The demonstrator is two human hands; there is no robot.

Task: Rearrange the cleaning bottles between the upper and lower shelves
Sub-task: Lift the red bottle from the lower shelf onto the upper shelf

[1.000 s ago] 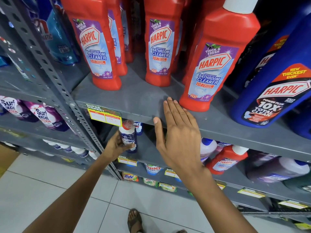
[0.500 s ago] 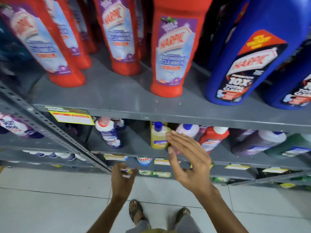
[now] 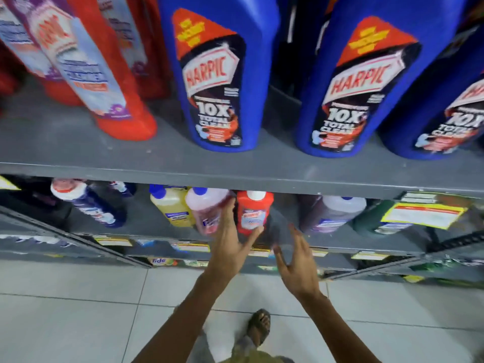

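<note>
Open gap on lower shelf [image 3: 340,241] between small red bottle [image 3: 251,213] and purple bottle [image 3: 330,214].

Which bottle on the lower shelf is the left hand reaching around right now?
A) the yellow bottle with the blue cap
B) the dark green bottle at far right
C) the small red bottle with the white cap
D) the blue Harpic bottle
C: the left hand has its fingers and thumb spread on either side of the small red bottle with the white cap, not yet closed on it.

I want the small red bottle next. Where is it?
In the head view the small red bottle stands on the lower shelf, centre, right of the pink bottle, by the left hand.
</note>
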